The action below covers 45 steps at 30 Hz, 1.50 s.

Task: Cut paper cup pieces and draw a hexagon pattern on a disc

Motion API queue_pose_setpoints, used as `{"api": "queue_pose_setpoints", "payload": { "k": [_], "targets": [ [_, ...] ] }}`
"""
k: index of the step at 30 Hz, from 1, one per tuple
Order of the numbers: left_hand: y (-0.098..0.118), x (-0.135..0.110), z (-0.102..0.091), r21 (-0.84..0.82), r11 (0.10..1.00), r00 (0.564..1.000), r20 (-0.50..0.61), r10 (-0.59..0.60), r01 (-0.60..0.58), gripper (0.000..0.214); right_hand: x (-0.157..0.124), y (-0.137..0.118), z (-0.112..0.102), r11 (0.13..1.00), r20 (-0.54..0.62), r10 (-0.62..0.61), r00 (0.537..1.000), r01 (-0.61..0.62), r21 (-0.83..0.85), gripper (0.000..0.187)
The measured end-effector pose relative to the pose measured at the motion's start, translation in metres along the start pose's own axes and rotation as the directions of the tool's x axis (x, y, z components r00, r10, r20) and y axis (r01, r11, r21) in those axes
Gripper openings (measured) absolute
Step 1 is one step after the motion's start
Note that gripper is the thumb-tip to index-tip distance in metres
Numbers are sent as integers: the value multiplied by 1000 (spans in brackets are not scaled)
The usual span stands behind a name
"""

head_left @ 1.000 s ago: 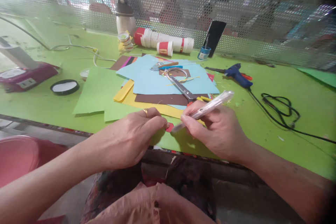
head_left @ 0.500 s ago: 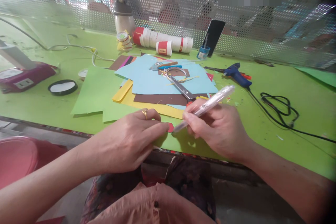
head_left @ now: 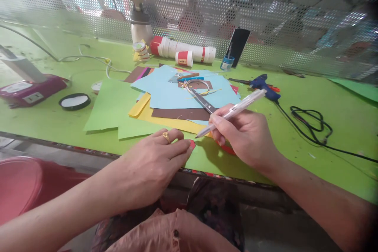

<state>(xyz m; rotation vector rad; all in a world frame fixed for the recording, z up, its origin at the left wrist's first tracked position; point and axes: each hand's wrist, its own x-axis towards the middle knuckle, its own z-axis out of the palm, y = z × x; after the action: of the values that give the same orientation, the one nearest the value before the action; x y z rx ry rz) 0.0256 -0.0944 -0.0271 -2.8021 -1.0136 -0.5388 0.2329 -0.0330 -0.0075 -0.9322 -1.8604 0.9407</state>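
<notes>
My right hand (head_left: 243, 134) is closed round a clear-barrelled pen (head_left: 236, 109), its tip pointing down to the left. Close by that tip, a small red paper piece (head_left: 192, 145) lies under the fingertips of my left hand (head_left: 158, 161), which hold it down near the table's front edge. Part of the piece is hidden by those fingers. A ring is on one left finger. Beneath my right hand lie scissors with red handles (head_left: 227, 149); the blades (head_left: 203, 102) reach away over the paper stack.
Light blue paper (head_left: 168, 94), yellow paper (head_left: 165, 120) and green sheets (head_left: 103, 106) lie ahead. A blue glue gun (head_left: 265, 86) and its black cord are at right. Paper cups (head_left: 184, 59), a bottle (head_left: 141, 27) and a phone (head_left: 239, 45) stand behind. A purple power socket (head_left: 35, 92) is at left.
The pen tip has lifted slightly off the red paper piece's edge, and my right hand has shifted a little. More of the scissors' red handle shows. My view has tilted slightly.
</notes>
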Motion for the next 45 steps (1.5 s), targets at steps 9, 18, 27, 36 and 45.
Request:
{"api": "queue_pose_setpoints", "payload": {
  "k": [9,18,27,36,45],
  "targets": [
    [27,7,-5,124,985,989,74,-129,119,23,2,2,2,999,24,35,999,-35,-3,24],
    [46,4,4,161,930,937,62,-345,332,29,4,-4,2,993,125,98,987,-104,47,27],
    [47,5,6,167,915,925,35,-378,367,33,10,-19,5,993,267,12,964,19,-114,12],
    [46,3,8,139,926,935,15,-355,350,31,11,-18,9,985,287,-11,958,59,-159,14],
    [45,3,8,132,928,935,23,-354,348,30,11,-15,8,987,277,10,961,35,-157,13]
  ]
}}
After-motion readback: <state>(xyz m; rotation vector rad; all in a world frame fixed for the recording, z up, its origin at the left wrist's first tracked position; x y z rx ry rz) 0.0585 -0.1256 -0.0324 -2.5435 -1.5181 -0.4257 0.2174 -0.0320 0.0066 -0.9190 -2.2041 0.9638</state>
